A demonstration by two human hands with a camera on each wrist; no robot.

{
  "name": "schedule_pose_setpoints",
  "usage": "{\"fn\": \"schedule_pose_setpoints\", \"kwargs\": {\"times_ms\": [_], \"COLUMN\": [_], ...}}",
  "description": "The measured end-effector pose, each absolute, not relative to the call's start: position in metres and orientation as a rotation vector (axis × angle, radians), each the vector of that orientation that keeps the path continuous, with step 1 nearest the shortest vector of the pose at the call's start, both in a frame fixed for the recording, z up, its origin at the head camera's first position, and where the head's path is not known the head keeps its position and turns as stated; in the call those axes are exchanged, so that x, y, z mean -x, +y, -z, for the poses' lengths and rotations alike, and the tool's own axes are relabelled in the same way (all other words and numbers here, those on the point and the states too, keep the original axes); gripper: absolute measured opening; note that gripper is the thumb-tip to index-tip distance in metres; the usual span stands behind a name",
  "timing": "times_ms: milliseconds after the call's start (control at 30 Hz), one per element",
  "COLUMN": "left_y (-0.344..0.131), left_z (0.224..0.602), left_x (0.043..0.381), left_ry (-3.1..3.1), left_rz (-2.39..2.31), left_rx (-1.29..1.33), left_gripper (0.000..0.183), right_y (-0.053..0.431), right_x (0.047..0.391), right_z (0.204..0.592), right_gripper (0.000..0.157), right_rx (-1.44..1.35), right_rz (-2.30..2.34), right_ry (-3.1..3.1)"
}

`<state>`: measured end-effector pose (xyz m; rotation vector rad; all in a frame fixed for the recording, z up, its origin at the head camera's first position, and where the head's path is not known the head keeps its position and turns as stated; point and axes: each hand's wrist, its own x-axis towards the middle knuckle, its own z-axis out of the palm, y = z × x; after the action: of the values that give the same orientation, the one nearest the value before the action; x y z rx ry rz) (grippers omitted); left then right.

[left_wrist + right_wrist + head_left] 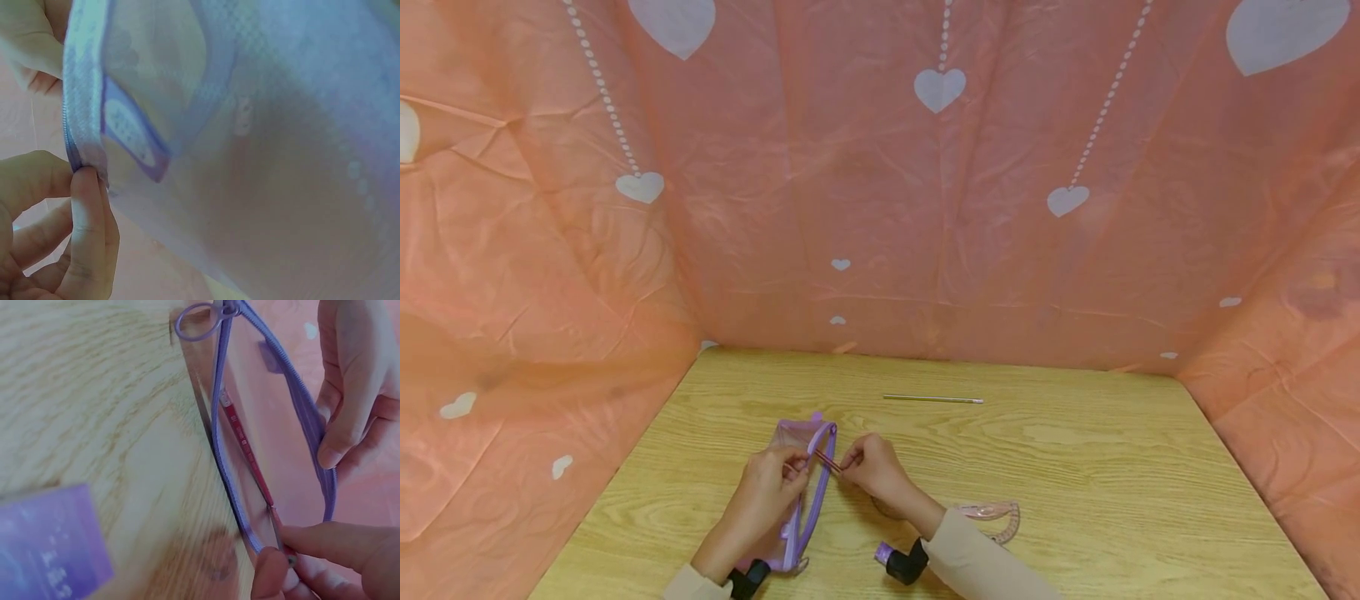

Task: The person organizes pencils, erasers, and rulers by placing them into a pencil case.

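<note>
A purple see-through mesh pencil pouch (792,537) stands with its zipper parted. My left hand (773,479) pinches one zipper edge between thumb and fingers; the left wrist view shows this pinch on the zipper tape (84,112). At the opening, my right hand (874,468) pinches the end of a slim red pencil (247,447) with white print. Its shaft runs into the pouch in the right wrist view. A purple ring pull (199,324) hangs from the zipper.
Farther back on the wooden table (1075,450) lies a pencil (932,398) with an eraser end. A clear pinkish protractor (1011,521) is partly hidden behind the right forearm. Near the right wrist sits a small purple block (53,544). Pink cloth (880,208) surrounds the table.
</note>
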<state>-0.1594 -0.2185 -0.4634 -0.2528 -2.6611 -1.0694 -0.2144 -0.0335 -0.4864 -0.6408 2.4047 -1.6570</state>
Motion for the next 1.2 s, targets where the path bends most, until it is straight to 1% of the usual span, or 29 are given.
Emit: {"fn": "schedule_pose_setpoints", "kwargs": {"times_ms": [467, 800, 1200], "left_y": [-0.218, -0.219, -0.219], "left_z": [0.461, 0.461, 0.462], "left_x": [0.159, 0.157, 0.157], "left_ry": [-2.664, -2.675, -2.68], "left_rz": [1.093, 1.103, 1.12], "left_rx": [0.229, 0.233, 0.218], "left_gripper": [0.015, 0.016, 0.015], "right_y": [-0.027, -0.025, -0.03], "right_x": [0.204, 0.202, 0.199], "right_z": [0.477, 0.476, 0.479], "right_gripper": [0.016, 0.016, 0.013], "right_rx": [0.66, 0.581, 0.705], "right_rz": [1.645, 1.64, 1.659], "right_ry": [2.281, 2.188, 2.166]}}
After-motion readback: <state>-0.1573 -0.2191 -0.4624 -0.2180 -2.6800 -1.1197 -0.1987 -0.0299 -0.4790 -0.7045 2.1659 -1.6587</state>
